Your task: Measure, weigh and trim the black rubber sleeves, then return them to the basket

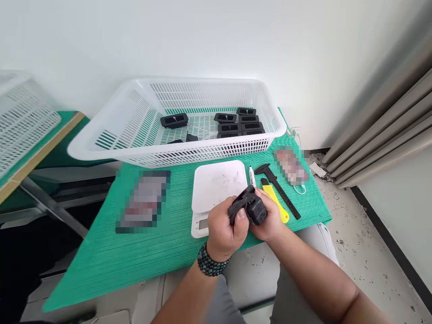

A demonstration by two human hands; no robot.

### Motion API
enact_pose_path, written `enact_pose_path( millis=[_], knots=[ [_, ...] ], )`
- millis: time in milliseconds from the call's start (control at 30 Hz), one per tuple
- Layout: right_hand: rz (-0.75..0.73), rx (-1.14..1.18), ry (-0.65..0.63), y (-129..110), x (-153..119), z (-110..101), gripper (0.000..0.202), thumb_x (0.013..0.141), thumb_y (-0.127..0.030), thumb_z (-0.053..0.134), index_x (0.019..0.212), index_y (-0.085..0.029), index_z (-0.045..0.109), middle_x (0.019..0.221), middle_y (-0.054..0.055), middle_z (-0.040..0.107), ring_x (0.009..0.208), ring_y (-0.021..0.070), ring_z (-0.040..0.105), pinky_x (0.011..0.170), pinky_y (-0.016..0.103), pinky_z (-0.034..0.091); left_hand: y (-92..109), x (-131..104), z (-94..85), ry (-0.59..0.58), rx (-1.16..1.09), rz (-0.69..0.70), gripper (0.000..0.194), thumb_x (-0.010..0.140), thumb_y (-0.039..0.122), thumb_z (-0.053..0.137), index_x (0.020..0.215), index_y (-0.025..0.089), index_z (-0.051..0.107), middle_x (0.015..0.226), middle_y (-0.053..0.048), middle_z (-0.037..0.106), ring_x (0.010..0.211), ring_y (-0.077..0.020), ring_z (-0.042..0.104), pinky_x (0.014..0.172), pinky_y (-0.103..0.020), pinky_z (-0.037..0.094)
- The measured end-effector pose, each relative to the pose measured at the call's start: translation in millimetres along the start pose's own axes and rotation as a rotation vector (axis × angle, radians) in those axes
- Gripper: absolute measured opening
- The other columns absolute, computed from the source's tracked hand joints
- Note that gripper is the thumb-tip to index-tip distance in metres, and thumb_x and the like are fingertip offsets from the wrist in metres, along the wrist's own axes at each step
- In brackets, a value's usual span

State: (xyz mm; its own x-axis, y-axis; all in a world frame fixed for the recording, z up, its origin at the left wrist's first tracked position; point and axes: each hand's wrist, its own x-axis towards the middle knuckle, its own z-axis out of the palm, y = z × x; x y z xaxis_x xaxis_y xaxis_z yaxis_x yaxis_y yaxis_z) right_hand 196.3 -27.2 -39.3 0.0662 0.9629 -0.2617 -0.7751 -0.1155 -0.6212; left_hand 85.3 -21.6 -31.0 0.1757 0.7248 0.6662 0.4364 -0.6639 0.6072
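Note:
Both hands hold a black plastic part (255, 209) above the front edge of the green table, just right of the white scale's display. My left hand (224, 227), with a dark beaded bracelet at the wrist, is wrapped round its left side, thumb on top. My right hand (270, 218) grips it from the right. A dark, rough-looking strip lies against the part beside the left thumb; its exact shape is hard to make out. The white scale (218, 186) lies behind the left hand, with small dark specks on its plate.
A white basket (199, 153) holding several black frames (174, 120) stands at the back. Right of the scale lie a white marker (252, 176), a yellow cutter (276, 200) and black calipers (283, 194). Blurred flat items (145, 200) lie left and right. Another basket (27, 112) stands far left.

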Motion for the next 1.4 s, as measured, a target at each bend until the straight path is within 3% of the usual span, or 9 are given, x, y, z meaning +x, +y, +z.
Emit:
enact_pose_path(
  millis=[200, 433, 667, 900, 1133, 1233, 1400],
  knots=[
    [-0.023, -0.003, -0.058, -2, 3, 8, 0.031, 0.064, -0.047, 0.084, 0.064, -0.025, 0.061, 0.066, 0.000, 0.056, 0.065, 0.0181, 0.046, 0.061, 0.032, 0.041, 2, 2, -0.6, 0.032, 0.012, 0.034, 0.025, 0.096, 0.033, 0.048, 0.072, 0.025, 0.044, 0.053, 0.005, 0.043, 0.041, -0.0145, 0.044, 0.042, -0.028, 0.035],
    [-0.024, -0.026, -0.083, 5, 4, 14, 0.032, 0.065, -0.048, 0.083, 0.065, -0.024, 0.062, 0.067, -0.001, 0.052, 0.065, 0.0160, 0.042, 0.061, 0.030, 0.038, -10, -9, -3.0, 0.130, -0.015, -0.044, 0.027, 0.098, 0.039, 0.047, 0.081, 0.021, 0.058, 0.060, 0.000, 0.057, 0.046, -0.0160, 0.052, 0.042, -0.028, 0.040],
    [-0.032, -0.096, -0.117, 23, 1, 25, 0.044, 0.067, -0.060, 0.085, 0.066, -0.023, 0.060, 0.065, -0.003, 0.048, 0.064, 0.0149, 0.038, 0.060, 0.028, 0.034, -31, -8, -9.4, 0.323, -0.128, -0.361, 0.042, 0.094, 0.057, 0.052, 0.081, 0.020, 0.068, 0.067, -0.004, 0.065, 0.061, -0.0218, 0.064, 0.055, -0.034, 0.055],
    [-0.019, -0.130, -0.167, 16, -1, 24, 0.049, 0.063, -0.065, 0.087, 0.063, -0.023, 0.062, 0.061, -0.003, 0.050, 0.063, 0.0149, 0.040, 0.060, 0.028, 0.036, -29, -8, -15.4, 0.204, -0.246, -0.409, 0.051, 0.094, 0.066, 0.054, 0.077, 0.020, 0.069, 0.063, -0.003, 0.064, 0.057, -0.0210, 0.064, 0.050, -0.032, 0.055],
    [-0.004, -0.158, -0.143, 12, 2, 13, 0.047, 0.065, -0.065, 0.087, 0.069, -0.022, 0.068, 0.062, -0.003, 0.060, 0.064, 0.0155, 0.051, 0.062, 0.027, 0.043, -30, -2, -13.9, 0.068, -0.353, -0.431, 0.052, 0.094, 0.069, 0.051, 0.075, 0.022, 0.065, 0.057, -0.002, 0.055, 0.055, -0.0210, 0.059, 0.054, -0.035, 0.058],
    [0.048, -0.192, -0.210, 4, 0, 11, 0.051, 0.065, -0.069, 0.086, 0.067, -0.021, 0.068, 0.060, -0.002, 0.062, 0.066, 0.0172, 0.058, 0.065, 0.029, 0.048, -28, 3, -13.0, -0.013, -0.448, -0.463, 0.047, 0.094, 0.065, 0.055, 0.074, 0.023, 0.062, 0.058, -0.001, 0.055, 0.054, -0.0198, 0.056, 0.054, -0.035, 0.056],
    [0.089, -0.211, -0.270, -4, -5, 7, 0.053, 0.068, -0.072, 0.083, 0.071, -0.020, 0.069, 0.063, 0.000, 0.066, 0.073, 0.0210, 0.065, 0.071, 0.033, 0.053, -14, 9, -16.5, 0.026, -0.388, -0.391, 0.037, 0.093, 0.059, 0.059, 0.092, 0.022, 0.063, 0.079, -0.002, 0.066, 0.069, -0.0194, 0.062, 0.061, -0.031, 0.054]
  ],
)
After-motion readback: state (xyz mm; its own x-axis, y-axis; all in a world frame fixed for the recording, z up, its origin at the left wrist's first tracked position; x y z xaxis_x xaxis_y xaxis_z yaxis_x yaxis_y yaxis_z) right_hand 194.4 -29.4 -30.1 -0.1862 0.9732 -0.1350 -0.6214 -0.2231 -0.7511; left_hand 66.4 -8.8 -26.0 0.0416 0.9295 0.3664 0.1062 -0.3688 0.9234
